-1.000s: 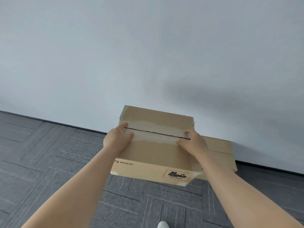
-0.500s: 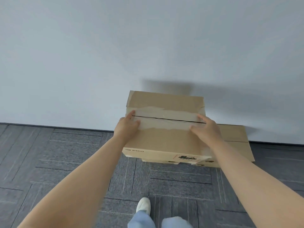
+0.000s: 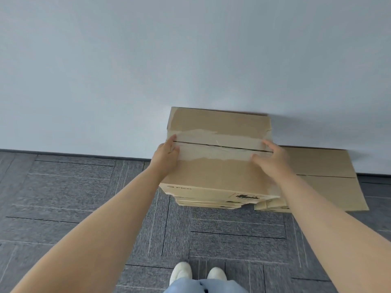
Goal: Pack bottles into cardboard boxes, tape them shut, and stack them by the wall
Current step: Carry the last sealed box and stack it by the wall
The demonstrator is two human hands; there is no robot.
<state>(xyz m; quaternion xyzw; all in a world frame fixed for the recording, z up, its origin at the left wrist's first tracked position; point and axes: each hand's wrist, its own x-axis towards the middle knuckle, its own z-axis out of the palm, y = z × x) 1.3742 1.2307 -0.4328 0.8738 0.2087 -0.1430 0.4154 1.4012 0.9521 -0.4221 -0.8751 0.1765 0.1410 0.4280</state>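
A taped cardboard box with a pale tape strip along its top seam sits on a stack of boxes against the wall. My left hand grips its left edge with the thumb on top. My right hand lies on the box's right side, fingers over the tape. Further right, a lower cardboard box stands by the wall, its near-left corner hidden behind my right arm. No bottles are visible.
A plain white wall rises right behind the boxes. Grey carpet tiles cover the floor to the left and in front. My white shoes stand a short step back from the stack.
I have stepped closer to the wall. The box I hold has moved forward and come down onto the stack, its far edge now against the wall.
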